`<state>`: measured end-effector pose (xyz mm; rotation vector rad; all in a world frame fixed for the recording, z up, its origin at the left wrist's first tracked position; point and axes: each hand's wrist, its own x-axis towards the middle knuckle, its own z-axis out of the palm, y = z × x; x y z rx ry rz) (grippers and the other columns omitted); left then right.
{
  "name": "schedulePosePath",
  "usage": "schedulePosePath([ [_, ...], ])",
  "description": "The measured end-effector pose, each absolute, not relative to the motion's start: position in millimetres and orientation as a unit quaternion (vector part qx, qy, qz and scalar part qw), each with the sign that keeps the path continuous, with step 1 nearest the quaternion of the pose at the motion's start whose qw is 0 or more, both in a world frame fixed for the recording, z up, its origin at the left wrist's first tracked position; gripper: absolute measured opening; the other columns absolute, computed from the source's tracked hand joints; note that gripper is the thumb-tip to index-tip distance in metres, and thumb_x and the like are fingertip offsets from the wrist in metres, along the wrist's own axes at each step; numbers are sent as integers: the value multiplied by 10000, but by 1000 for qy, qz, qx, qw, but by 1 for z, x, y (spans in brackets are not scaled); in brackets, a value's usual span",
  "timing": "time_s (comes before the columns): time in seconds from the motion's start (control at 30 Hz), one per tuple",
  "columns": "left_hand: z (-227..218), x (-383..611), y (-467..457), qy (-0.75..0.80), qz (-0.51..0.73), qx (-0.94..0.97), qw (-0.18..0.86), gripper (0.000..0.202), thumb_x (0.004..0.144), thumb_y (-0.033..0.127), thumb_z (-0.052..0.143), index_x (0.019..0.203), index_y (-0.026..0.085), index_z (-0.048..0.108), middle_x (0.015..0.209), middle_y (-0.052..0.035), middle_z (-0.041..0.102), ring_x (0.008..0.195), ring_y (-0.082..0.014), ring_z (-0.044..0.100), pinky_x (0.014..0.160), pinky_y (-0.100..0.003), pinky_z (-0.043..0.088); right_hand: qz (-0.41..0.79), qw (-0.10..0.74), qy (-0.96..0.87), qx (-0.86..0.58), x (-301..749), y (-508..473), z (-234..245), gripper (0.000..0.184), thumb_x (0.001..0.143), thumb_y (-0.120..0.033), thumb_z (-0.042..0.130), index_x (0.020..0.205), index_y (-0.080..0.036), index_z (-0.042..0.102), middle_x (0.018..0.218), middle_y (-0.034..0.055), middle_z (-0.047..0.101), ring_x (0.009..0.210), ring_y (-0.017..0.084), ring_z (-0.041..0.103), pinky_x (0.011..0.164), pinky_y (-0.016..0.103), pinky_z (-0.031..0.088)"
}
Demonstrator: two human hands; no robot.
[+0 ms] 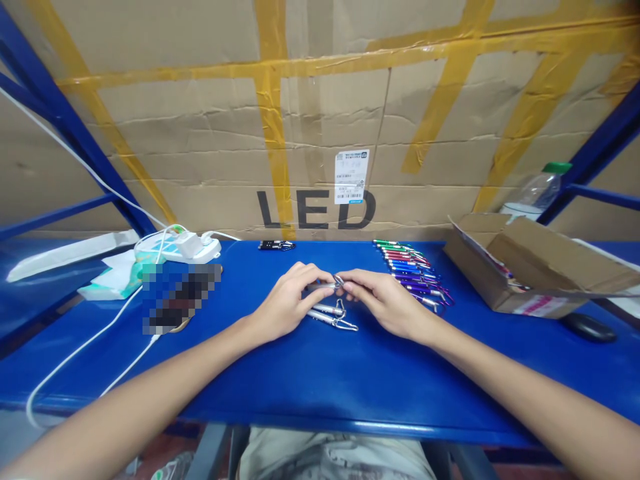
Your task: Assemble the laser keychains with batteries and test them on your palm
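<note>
Bright, even light, with only faint shadows on the table (320,380). Focus is sharp at centre — the wide lens bows the edges, and a pixelated patch (180,297) sits left.

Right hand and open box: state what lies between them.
In the head view, a row of coloured torches lies between the box and the right hand, which holds a silver torch.

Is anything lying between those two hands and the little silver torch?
Nothing visible. The left hand and right hand both grip the silver torch with their fingers. Two spare torches lie on the blue table, just nearer the person.
</note>
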<state>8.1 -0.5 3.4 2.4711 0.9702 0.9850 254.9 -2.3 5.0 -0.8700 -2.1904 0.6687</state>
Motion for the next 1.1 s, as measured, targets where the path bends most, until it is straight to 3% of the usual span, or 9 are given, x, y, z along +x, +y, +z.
schedulePosePath([
  [0.33, 3, 8, -1, 294, 363, 869, 163, 160, 1077, 333, 666, 1151, 217, 748, 1101, -48, 779, 1001, -202, 651, 925, -328, 482, 290, 367, -820, -330, 259, -3, 7, 220, 1037, -375, 687, 1121, -216, 814, 1004, 22, 821, 902, 230, 755, 823, 317, 566],
  [0.53, 2, 8, 0, 295, 364, 869, 158, 170, 1082, 341, 658, 1148, 217, 753, 1093, -49, 781, 1007, -205, 665, 941, -337, 490, 136, 364, -874, -292, 261, -5, 9, 234, 1115, -325, 590, 1121, -208, 793, 917, 31, 793, 779, 185, 715, 731, 287, 510],
  [0.7, 1, 9, -1, 294, 376, 865, 155, 171, 1078, 350, 663, 1115, 210, 755, 1076, -52, 787, 991, -205, 677, 935, -342, 496, 25, 371, -889, -267, 261, -10, 6, 247, 1137, -251, 527, 1219, -166, 744, 1007, 96, 808, 849, 212, 723, 767, 316, 538],
  [1.1, 5, 11, -6, 279, 419, 848, 167, 123, 1056, 306, 700, 1106, 206, 753, 1093, -55, 794, 1015, -205, 697, 958, -343, 509, 52, 404, -864, -295, 253, -19, 13, 221, 1122, -260, 563, 1114, -217, 780, 881, 30, 793, 742, 171, 702, 703, 275, 503],
])
